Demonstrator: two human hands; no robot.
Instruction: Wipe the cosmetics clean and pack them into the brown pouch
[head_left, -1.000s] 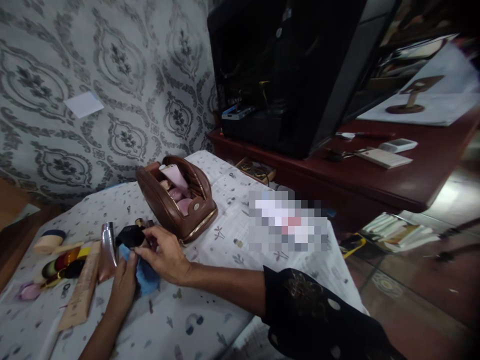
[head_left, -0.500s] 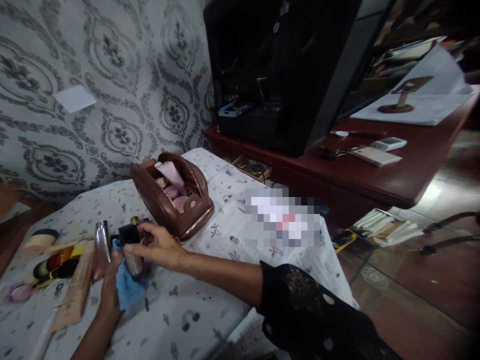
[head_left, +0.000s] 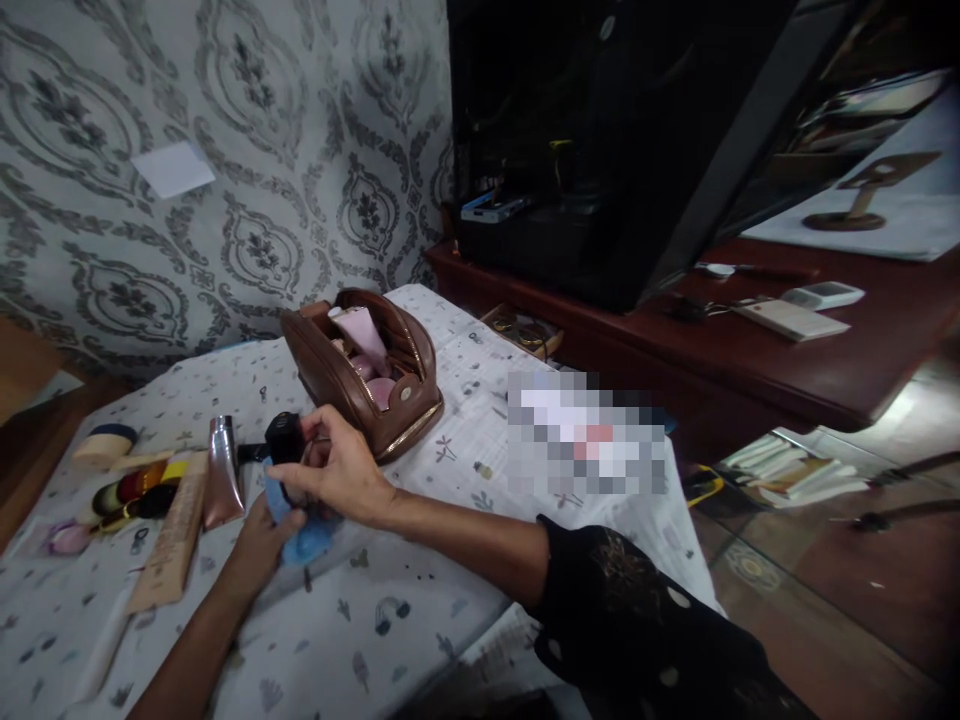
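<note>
My right hand is closed round a small black cosmetic container, held upright just above the table. My left hand grips a blue cloth pressed against the underside of that container. Both hands hover over a patterned white tablecloth. Just behind them stands an open brown leather cosmetic bag with pink tubes and jars inside.
A metallic pink tube, a long beige box, a row of round coloured pots and a sponge lie at the left. A dark red cabinet with a black television stands right; books lie on the floor.
My right hand has turned the black container upright and lifted it a little. The blue cloth in my left hand has shifted beneath it. The view has swung slightly.
</note>
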